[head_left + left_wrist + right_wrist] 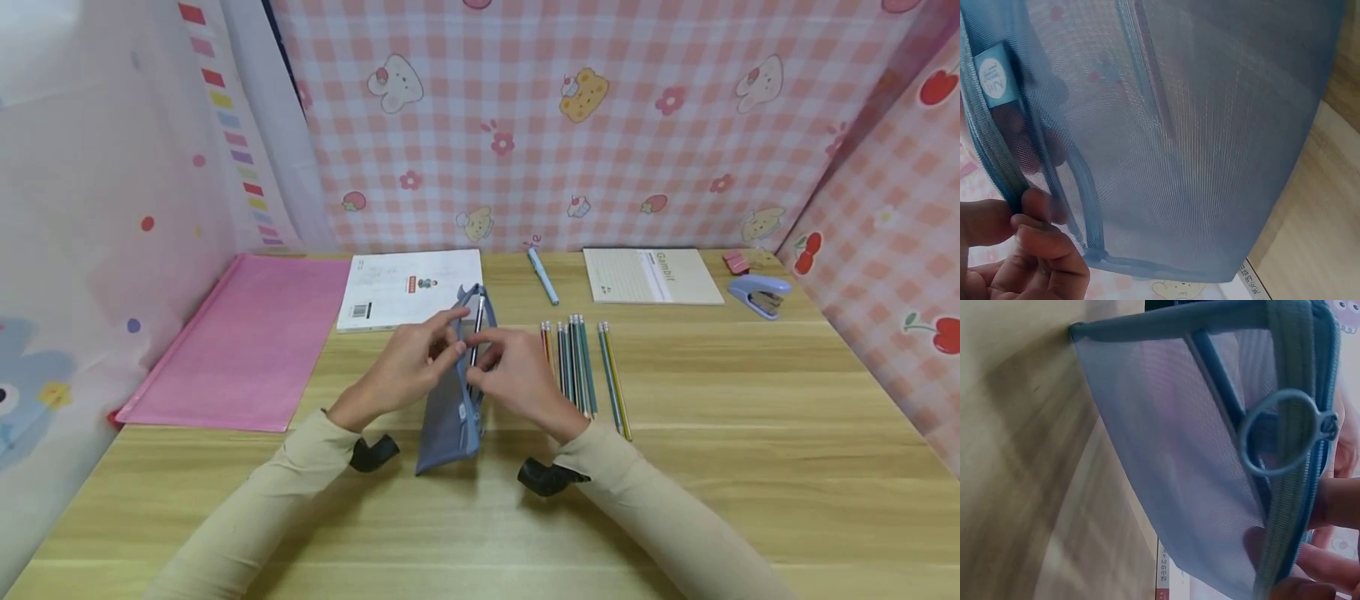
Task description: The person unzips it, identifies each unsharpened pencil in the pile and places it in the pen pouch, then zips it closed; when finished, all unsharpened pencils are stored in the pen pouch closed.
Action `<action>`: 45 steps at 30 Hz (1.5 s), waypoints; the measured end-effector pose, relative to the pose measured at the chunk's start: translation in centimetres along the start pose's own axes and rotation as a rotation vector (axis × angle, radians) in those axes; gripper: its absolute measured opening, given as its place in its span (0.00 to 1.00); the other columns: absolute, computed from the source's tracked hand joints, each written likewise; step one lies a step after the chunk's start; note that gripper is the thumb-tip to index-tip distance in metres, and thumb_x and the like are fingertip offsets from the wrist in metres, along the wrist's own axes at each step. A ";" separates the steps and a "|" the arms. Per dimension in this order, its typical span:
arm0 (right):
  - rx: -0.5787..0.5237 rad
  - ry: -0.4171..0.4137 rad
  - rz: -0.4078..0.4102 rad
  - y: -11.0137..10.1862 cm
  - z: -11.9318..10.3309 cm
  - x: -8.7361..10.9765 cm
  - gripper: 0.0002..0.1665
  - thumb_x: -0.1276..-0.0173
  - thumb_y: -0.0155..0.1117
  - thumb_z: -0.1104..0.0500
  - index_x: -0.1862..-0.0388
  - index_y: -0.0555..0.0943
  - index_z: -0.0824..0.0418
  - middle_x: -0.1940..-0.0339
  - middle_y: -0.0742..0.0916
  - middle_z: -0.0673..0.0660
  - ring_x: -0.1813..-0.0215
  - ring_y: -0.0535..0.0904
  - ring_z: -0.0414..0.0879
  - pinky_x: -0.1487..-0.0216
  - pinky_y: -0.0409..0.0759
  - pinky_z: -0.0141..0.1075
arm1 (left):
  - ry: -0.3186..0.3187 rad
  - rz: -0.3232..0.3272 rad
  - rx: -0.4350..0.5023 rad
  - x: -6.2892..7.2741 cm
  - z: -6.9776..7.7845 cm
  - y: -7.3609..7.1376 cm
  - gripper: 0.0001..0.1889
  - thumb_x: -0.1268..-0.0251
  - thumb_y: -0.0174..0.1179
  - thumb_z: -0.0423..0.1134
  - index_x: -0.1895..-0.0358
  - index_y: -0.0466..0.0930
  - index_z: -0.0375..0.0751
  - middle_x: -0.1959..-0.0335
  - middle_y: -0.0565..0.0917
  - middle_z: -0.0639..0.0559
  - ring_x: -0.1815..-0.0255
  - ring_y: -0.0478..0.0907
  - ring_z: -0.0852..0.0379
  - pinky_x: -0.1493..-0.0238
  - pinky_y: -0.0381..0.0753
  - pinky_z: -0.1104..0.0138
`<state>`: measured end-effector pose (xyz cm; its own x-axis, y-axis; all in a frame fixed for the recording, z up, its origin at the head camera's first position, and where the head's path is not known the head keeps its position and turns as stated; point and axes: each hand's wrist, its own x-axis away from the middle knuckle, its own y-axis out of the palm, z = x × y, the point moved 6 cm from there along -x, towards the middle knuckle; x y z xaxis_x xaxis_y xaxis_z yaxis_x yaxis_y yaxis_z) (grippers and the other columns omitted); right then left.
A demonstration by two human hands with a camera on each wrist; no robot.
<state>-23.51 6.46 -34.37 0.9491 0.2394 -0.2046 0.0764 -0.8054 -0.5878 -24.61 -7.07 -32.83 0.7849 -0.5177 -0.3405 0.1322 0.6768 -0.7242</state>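
A blue-grey mesh zip pouch (444, 417) is held upright on its edge over the table, its zipped side parted. My left hand (412, 358) pinches one zip edge between thumb and fingers. At the opposite edge, my right hand (517, 367) grips the opening, one fingertip showing through the mesh in the right wrist view. A slim dark stick (477, 321) shows in the opening between the hands. Near the zip in the right wrist view hangs a ring-shaped pull (1282, 431). Through the mesh, the left wrist view shows thin long shapes (1154, 69).
Several pencils (573, 367) lie right of the pouch. Behind are a white book (390, 292), a light blue pen (543, 277) and a notepad (630, 279). A stapler (757, 293) and pink binder clip (737, 262) lie far right, a pink folder (240, 342) left.
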 end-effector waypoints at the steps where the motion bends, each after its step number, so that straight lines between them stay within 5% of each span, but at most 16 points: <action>1: 0.012 0.008 -0.013 0.1 0.0 -0.1 0.21 0.44 0.69 0.65 0.49 0.86 0.62 0.76 0.89 0.55 0.77 0.80 0.38 0.76 0.73 0.30 | 0.001 -0.001 0.000 0.0 0.0 0.0 0.24 0.28 0.56 0.31 0.31 0.70 0.31 0.72 0.83 0.51 0.76 0.69 0.64 0.73 0.68 0.74; 10: 0.107 -0.056 -0.013 -0.1 -0.3 -0.2 0.17 0.39 0.69 0.63 0.50 0.87 0.59 0.73 0.91 0.55 0.76 0.82 0.38 0.74 0.74 0.29 | 0.021 0.007 0.012 0.1 -0.4 0.0 0.24 0.27 0.56 0.30 0.30 0.69 0.32 0.72 0.83 0.50 0.77 0.68 0.64 0.73 0.67 0.74; 22: 0.145 -0.235 0.225 -5.9 -0.8 2.3 0.10 0.37 0.67 0.66 0.57 0.89 0.60 0.72 0.91 0.56 0.83 0.69 0.37 0.79 0.66 0.28 | 0.009 0.015 0.030 -0.1 -0.3 0.1 0.23 0.28 0.57 0.31 0.31 0.71 0.33 0.73 0.82 0.52 0.76 0.69 0.65 0.72 0.68 0.74; 30: 0.221 -0.196 0.198 -7.6 1.2 2.8 0.04 0.38 0.69 0.66 0.64 0.88 0.62 0.73 0.90 0.56 0.80 0.72 0.39 0.76 0.69 0.27 | 0.008 -0.007 0.023 -0.1 -0.4 0.5 0.23 0.28 0.57 0.31 0.31 0.71 0.32 0.73 0.82 0.52 0.76 0.68 0.65 0.72 0.68 0.74; 45: 0.297 -0.027 0.060 -5.7 7.2 1.9 0.03 0.39 0.70 0.65 0.66 0.88 0.61 0.71 0.90 0.56 0.78 0.75 0.38 0.77 0.70 0.28 | -0.015 -0.021 0.033 0.1 -0.7 0.4 0.24 0.28 0.56 0.31 0.31 0.70 0.32 0.72 0.82 0.52 0.75 0.69 0.65 0.72 0.68 0.75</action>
<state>-24.32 15.37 -37.03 0.9406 0.2135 -0.2640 -0.0760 -0.6254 -0.7766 -24.84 -7.22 -33.56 0.7908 -0.5240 -0.3163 0.1683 0.6830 -0.7108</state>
